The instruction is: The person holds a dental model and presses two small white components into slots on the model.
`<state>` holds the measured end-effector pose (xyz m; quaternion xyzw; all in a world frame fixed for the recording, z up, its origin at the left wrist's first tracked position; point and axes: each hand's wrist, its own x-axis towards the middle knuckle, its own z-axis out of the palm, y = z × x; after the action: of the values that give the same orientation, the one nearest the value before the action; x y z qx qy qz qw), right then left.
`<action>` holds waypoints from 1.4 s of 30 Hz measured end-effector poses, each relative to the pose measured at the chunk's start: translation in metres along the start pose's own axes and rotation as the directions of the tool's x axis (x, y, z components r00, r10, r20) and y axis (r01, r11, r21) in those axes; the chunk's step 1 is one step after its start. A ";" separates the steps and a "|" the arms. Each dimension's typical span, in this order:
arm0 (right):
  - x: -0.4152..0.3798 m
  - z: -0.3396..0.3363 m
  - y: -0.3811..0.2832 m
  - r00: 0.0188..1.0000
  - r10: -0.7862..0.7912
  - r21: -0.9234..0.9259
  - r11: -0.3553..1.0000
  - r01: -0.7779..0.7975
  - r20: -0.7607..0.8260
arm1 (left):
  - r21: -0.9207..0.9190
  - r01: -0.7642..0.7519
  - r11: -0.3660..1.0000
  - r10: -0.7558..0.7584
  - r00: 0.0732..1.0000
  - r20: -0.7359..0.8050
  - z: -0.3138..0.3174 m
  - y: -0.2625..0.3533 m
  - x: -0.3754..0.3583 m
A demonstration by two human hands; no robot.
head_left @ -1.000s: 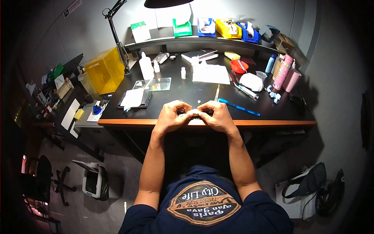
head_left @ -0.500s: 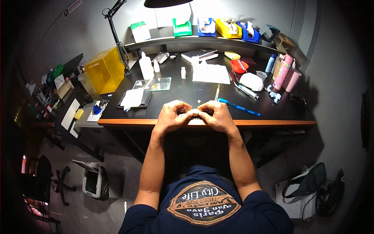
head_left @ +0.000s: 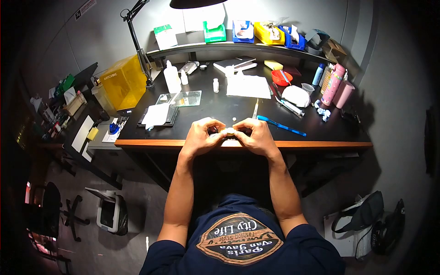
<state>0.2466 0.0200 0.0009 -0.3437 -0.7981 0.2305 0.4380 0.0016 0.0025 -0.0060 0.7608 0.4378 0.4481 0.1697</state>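
Whitish piece (head_left: 229, 131) between pinching left hand (head_left: 200, 137) and right hand (head_left: 257, 137) — near wooden desk edge (head_left: 321, 144)

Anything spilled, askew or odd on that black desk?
No spill visible. On the black desk, a crumpled blue-and-white wad at right looks discarded; a tiny pale piece lies loose beyond the bare left hand and right hand.

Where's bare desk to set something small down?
Bare black desktop shows beyond the left hand, between the clear rectangular glass plate and white paper sheets. Another patch lies right of the slim blue tool. Crowded: back right, around the round red bowl and tall pink bottle.
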 end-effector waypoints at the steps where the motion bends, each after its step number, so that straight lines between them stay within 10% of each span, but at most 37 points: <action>1: 0.000 -0.001 -0.001 1.000 0.019 0.004 1.000 -0.019 0.008 | -0.004 0.001 1.000 -0.001 1.000 0.000 0.000 0.000 0.000; 42: 0.000 0.000 0.002 1.000 0.027 0.025 0.999 -0.028 0.006 | -0.015 0.006 1.000 -0.006 1.000 0.004 0.000 0.001 0.000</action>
<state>0.2468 0.0209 -0.0005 -0.3485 -0.7917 0.2473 0.4365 0.0023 0.0018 -0.0051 0.7591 0.4362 0.4494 0.1774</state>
